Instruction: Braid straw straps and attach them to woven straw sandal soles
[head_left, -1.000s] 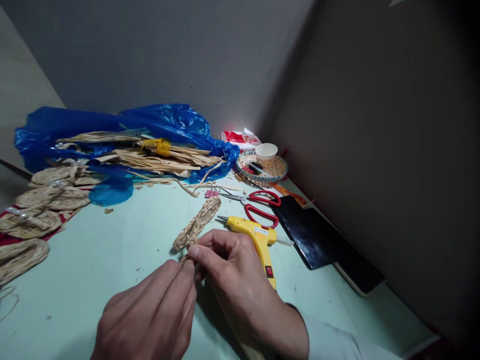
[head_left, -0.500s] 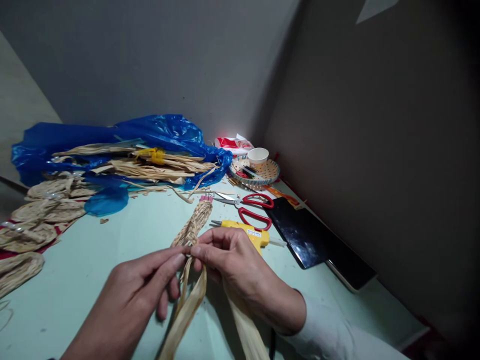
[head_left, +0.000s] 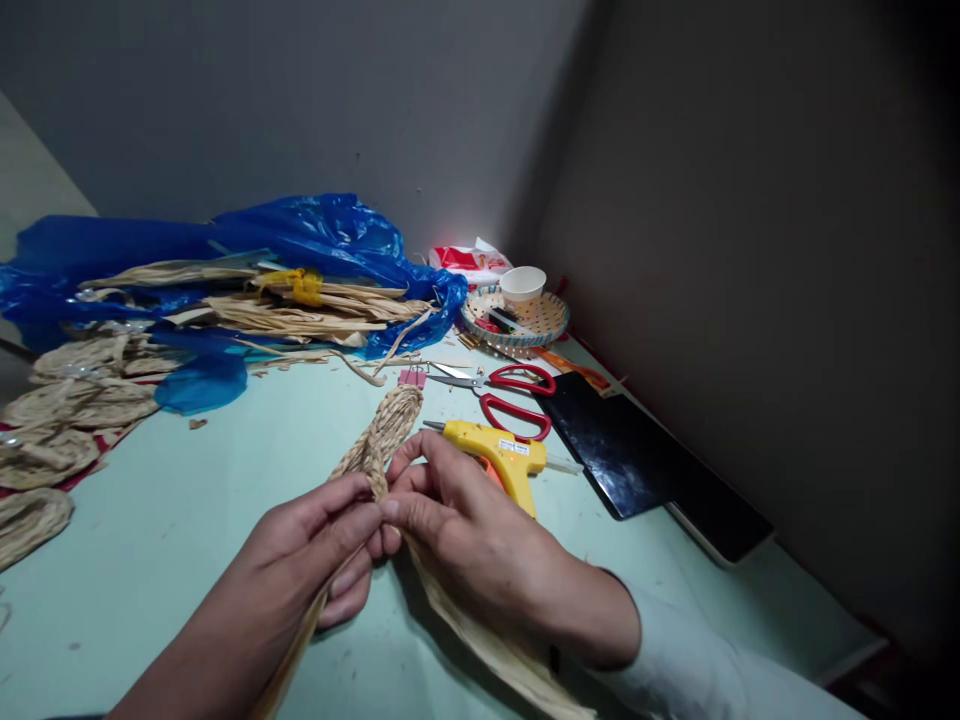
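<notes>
A braid of pale dried plant fibre [head_left: 386,425] lies toward me on the table, its far end at a pink binder clip [head_left: 412,378]. My left hand [head_left: 319,550] is closed, thumb and forefinger pinching the braid's near end. Opposite it, my right hand [head_left: 457,530] pinches the same spot, thumb tip against the braid. Loose flat strands run down from the fingers: one under my left hand, and a wide strip [head_left: 480,640] below my right hand. Just beyond my right hand lies a yellow glue gun [head_left: 495,450]. Red-handled scissors [head_left: 517,378] rest behind it.
At the back left, a blue plastic bag [head_left: 300,220] holds bundled dried strips [head_left: 300,318]. Coiled braids [head_left: 82,400] line the left side. A woven basket [head_left: 517,340] with a white cup [head_left: 523,285] stands at the back. Dark flat devices [head_left: 607,450] lie at right, near the wall.
The loose strands have been drawn apart, one to the left beneath my left hand, the other to the right. Both hands stay at the braid's end. The view has shifted slightly.
</notes>
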